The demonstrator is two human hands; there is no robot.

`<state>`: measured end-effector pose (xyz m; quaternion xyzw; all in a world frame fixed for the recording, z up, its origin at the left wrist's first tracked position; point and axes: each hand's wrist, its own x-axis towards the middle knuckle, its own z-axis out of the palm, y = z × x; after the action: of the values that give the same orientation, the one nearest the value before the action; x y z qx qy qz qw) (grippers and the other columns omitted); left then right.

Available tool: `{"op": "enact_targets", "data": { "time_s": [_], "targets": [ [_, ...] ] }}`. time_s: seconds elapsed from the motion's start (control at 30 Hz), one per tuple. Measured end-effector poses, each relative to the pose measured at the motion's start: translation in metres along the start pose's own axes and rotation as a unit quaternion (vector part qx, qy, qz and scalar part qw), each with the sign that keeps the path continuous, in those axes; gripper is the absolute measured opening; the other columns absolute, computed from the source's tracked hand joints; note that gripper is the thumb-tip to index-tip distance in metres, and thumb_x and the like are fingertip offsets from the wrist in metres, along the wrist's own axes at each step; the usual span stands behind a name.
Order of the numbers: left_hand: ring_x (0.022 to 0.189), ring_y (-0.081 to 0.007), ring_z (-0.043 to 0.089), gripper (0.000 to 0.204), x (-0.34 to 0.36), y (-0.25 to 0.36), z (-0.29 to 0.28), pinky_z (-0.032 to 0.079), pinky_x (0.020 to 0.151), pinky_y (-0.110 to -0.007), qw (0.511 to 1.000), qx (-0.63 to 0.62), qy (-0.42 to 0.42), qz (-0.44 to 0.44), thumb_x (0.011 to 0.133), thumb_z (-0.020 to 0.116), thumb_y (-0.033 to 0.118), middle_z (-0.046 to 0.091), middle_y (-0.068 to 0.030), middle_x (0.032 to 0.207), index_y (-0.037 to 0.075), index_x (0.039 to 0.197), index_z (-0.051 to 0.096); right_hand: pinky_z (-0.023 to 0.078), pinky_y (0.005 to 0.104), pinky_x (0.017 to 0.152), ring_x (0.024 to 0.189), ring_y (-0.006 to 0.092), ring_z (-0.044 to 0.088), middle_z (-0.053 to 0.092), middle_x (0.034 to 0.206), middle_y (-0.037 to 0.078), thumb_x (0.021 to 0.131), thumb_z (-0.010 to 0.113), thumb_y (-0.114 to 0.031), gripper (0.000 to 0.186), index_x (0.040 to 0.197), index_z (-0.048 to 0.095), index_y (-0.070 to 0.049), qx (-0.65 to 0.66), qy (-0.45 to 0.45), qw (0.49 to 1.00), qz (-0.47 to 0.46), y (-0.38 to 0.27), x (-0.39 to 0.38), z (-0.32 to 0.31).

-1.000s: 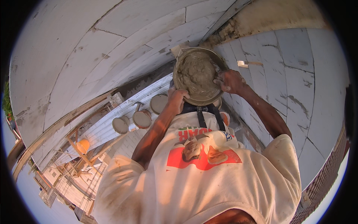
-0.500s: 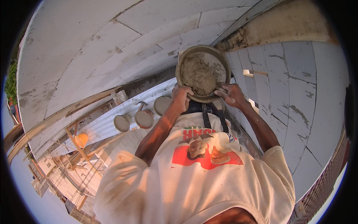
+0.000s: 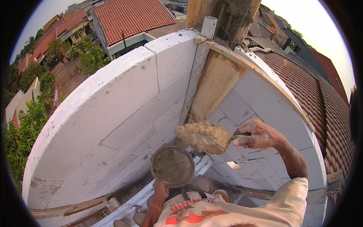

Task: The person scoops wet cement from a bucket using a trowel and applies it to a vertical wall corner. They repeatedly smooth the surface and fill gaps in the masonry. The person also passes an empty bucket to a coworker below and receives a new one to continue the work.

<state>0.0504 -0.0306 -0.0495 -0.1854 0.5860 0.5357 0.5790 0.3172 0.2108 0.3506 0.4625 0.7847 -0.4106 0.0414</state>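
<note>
My right hand [image 3: 257,137] is raised in front of the wall corner, its fingers closed round the handle of a trowel [image 3: 235,137]. A thick heap of wet grey mortar [image 3: 204,138] covers the trowel's blade, hiding most of it. Lower and to the left, a round bucket [image 3: 190,178] with more mortar [image 3: 172,164] inside is held near my body. My left hand [image 3: 161,189] grips the bucket's near rim; some of its fingers are hidden. The loaded trowel hangs above the bucket's far right side, apart from the walls.
White block walls rise at left [image 3: 113,98] and right [image 3: 249,102], meeting at a wooden board [image 3: 215,83] below a rough concrete column [image 3: 230,19]. A timber strip [image 3: 261,72] edges the right wall's top. Low at left are planks [image 3: 72,208] and small buckets [image 3: 121,222]. Tiled roofs [image 3: 132,19] lie beyond.
My right hand has left the bucket's rim and come up with a mortar-loaded trowel. My left hand still holds the bucket. The view has tilted up to the wall tops.
</note>
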Motion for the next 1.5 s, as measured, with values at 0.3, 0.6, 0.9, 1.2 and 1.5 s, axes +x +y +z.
{"op": "enact_targets", "data": {
  "time_s": [0.3, 0.6, 0.9, 1.2, 1.5],
  "targets": [
    [0.044, -0.0106, 0.043, 0.021, 0.003, -0.008, 0.007, 0.024, 0.035, -0.023, 0.999, 0.033, -0.006, -0.021, 0.071, 0.066, -0.007, 0.051, -0.0006, 0.065, 0.009, 0.080, 0.056, 0.038, 0.0253, 0.038, 0.046, 0.0105, 0.051, 0.058, 0.061, 0.006, 0.091, 0.073, -0.030, 0.034, 0.085, 0.069, 0.003, -0.086, 0.325, 0.940, -0.049, -0.104, -0.059, -0.247],
    [0.046, -0.0130, 0.047, 0.021, -0.008, -0.006, 0.014, 0.030, 0.038, -0.026, 1.000, 0.028, 0.005, -0.011, 0.071, 0.065, -0.007, 0.054, -0.0014, 0.068, 0.008, 0.085, 0.059, 0.051, 0.0332, 0.060, 0.069, 0.0193, 0.064, 0.068, 0.084, 0.013, 0.095, 0.069, -0.027, 0.033, 0.104, 0.069, 0.005, -0.384, 0.538, 0.750, -0.018, -0.061, 0.067, -0.260],
    [0.053, -0.0120, 0.050, 0.033, -0.002, -0.015, 0.000, 0.032, 0.040, -0.025, 1.000, 0.015, 0.014, 0.005, 0.067, 0.061, -0.009, 0.058, -0.0013, 0.078, 0.008, 0.096, 0.061, 0.057, 0.0424, 0.074, 0.083, 0.0295, 0.071, 0.072, 0.094, 0.011, 0.090, 0.072, -0.024, 0.026, 0.106, 0.073, -0.003, -0.333, 0.188, 0.920, -0.091, -0.021, 0.027, 0.007],
    [0.072, -0.0225, 0.065, 0.035, -0.008, -0.025, 0.012, 0.053, 0.064, -0.032, 0.997, 0.062, -0.031, 0.026, 0.069, 0.061, -0.009, 0.065, -0.0096, 0.088, -0.002, 0.104, 0.061, 0.060, 0.0470, 0.069, 0.078, 0.0343, 0.074, 0.072, 0.080, 0.018, 0.078, 0.069, -0.017, 0.015, 0.082, 0.075, -0.003, -0.394, -0.107, 0.905, -0.124, 0.152, 0.164, 0.262],
    [0.056, -0.0111, 0.050, 0.047, -0.027, -0.023, 0.018, 0.036, 0.047, -0.024, 0.994, 0.102, -0.018, 0.042, 0.070, 0.060, -0.002, 0.064, -0.0038, 0.086, 0.000, 0.116, 0.064, 0.055, 0.0530, 0.071, 0.077, 0.0457, 0.069, 0.067, 0.073, 0.025, 0.072, 0.071, -0.025, 0.026, 0.079, 0.069, 0.000, -0.176, -0.136, 0.961, -0.164, 0.186, 0.156, 0.307]
  ]
}}
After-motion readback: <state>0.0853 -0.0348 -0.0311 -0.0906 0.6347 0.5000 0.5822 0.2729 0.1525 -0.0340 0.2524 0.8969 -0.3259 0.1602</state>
